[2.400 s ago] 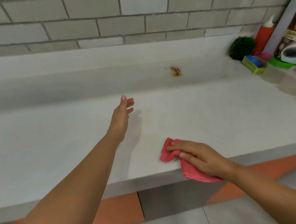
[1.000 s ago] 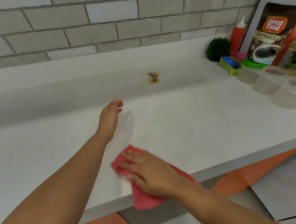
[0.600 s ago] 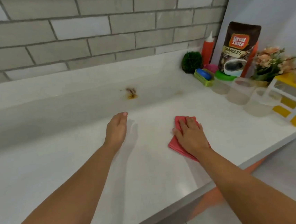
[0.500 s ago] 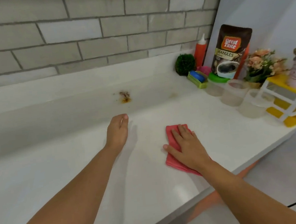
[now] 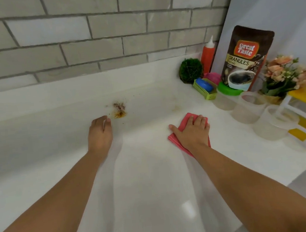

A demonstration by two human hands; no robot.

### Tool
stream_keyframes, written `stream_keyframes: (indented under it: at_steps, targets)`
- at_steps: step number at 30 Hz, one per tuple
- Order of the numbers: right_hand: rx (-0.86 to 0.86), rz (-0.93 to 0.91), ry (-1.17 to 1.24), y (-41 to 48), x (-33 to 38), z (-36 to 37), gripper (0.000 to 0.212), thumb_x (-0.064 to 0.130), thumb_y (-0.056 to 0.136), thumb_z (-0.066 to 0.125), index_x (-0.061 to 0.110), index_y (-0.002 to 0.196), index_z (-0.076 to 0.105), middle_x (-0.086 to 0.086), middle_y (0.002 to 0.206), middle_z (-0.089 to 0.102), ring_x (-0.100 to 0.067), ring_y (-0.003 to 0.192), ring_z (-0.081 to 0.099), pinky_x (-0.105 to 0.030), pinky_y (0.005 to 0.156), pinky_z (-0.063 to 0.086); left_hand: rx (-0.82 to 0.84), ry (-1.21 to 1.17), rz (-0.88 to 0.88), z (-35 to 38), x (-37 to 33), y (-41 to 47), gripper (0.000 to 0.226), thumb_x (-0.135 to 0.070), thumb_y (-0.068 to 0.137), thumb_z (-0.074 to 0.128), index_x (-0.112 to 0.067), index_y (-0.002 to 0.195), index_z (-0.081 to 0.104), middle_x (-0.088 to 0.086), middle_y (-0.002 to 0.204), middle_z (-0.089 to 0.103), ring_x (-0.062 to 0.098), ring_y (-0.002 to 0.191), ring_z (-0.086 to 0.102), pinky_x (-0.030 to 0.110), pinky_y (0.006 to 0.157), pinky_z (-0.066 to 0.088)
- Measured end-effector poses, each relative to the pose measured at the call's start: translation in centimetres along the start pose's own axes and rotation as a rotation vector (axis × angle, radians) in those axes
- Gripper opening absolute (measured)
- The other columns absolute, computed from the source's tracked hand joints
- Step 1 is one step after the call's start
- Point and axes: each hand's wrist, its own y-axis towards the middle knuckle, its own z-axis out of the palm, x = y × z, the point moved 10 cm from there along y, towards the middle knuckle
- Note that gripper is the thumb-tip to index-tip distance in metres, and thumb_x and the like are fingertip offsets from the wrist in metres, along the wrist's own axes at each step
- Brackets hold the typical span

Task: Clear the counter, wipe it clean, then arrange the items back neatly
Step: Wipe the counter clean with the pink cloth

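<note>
Wiping step: right hand (image 5: 192,132), fingers flat, presses pink fabric cloth (image 5: 186,117) on white table (image 5: 154,181); left hand (image 5: 99,134) relaxed, empty, beside brown speckled stain (image 5: 119,109), probably the cloth's next target.

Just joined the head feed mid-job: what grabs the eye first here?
The brown-orange crumbly stain at the back of the white counter, just beyond the left hand, stands out most. Next comes the pink-red cloth, pressed flat under the right hand right of centre. A huddle of items, tallest among them a brown coffee-granules pouch, fills the far right corner.
</note>
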Motion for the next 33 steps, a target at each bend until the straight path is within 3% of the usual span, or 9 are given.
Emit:
stream_keyframes:
  at_steps: [7,10,12,15,19,25,33]
  targets:
    - [0.014,-0.044,0.027,7.5,2.4,0.3,0.098,0.073,0.084,0.026,0.001,0.148,0.008,-0.025,0.155,0.003,-0.037,0.145,0.000,-0.046,0.118,0.001,-0.102,0.099,-0.079,-1.0,2.1,4.5,0.041,-0.025,0.101,0.030,-0.003,0.128,0.050,0.018,0.135,0.047,0.032,0.125,0.042,0.034,0.105,0.030]
    - [0.018,-0.079,0.024,10.1,3.3,0.5,0.098,0.073,0.084,0.025,0.001,0.148,0.008,-0.025,0.155,0.003,-0.037,0.144,0.000,-0.046,0.118,0.001,-0.120,0.137,-0.073,-0.7,2.9,6.5,0.037,-0.023,0.100,0.030,0.002,0.102,0.057,0.026,0.113,0.057,0.039,0.107,0.050,0.042,0.091,0.038]
    - [0.026,-0.103,0.014,11.7,3.9,0.6,0.097,0.073,0.085,0.024,0.001,0.148,0.007,-0.025,0.155,0.003,-0.036,0.144,0.000,-0.046,0.118,0.001,-0.145,0.171,-0.061,-0.4,3.0,7.3,0.033,-0.020,0.098,0.031,-0.004,0.077,0.051,0.022,0.089,0.058,0.039,0.092,0.053,0.040,0.076,0.038]
    - [0.033,-0.129,-0.005,14.0,4.8,0.6,0.097,0.073,0.085,0.023,0.001,0.149,0.006,-0.023,0.155,0.003,-0.036,0.145,-0.001,-0.046,0.119,0.001,-0.182,0.207,-0.048,0.0,3.1,7.5,0.033,-0.016,0.097,0.031,-0.011,0.066,0.040,0.013,0.075,0.051,0.036,0.083,0.052,0.036,0.068,0.032]
    - [0.034,-0.196,0.009,17.3,6.2,0.6,0.095,0.071,0.086,0.023,0.001,0.148,0.006,-0.024,0.155,0.002,-0.036,0.145,-0.001,-0.046,0.118,0.001,-0.193,0.239,-0.020,0.5,3.4,7.4,0.032,-0.022,0.098,0.029,-0.009,0.077,0.049,0.020,0.089,0.058,0.038,0.091,0.052,0.041,0.077,0.036]
    - [0.044,-0.247,0.005,22.6,8.6,0.7,0.093,0.071,0.087,0.025,0.003,0.149,0.009,-0.024,0.155,0.006,-0.036,0.145,0.001,-0.046,0.119,0.002,-0.202,0.265,-0.001,0.7,3.6,7.6,0.040,-0.037,0.095,0.024,-0.009,0.089,0.053,0.012,0.096,0.057,0.033,0.095,0.049,0.043,0.084,0.036]
    - [0.059,-0.360,-0.049,24.8,10.7,1.3,0.090,0.071,0.087,0.021,0.006,0.149,0.012,-0.017,0.156,0.012,-0.030,0.145,0.008,-0.043,0.119,0.006,-0.186,0.295,-0.037,0.8,3.2,7.3,0.039,-0.024,0.101,0.030,0.001,0.114,0.057,0.023,0.118,0.057,0.036,0.113,0.047,0.040,0.094,0.034]
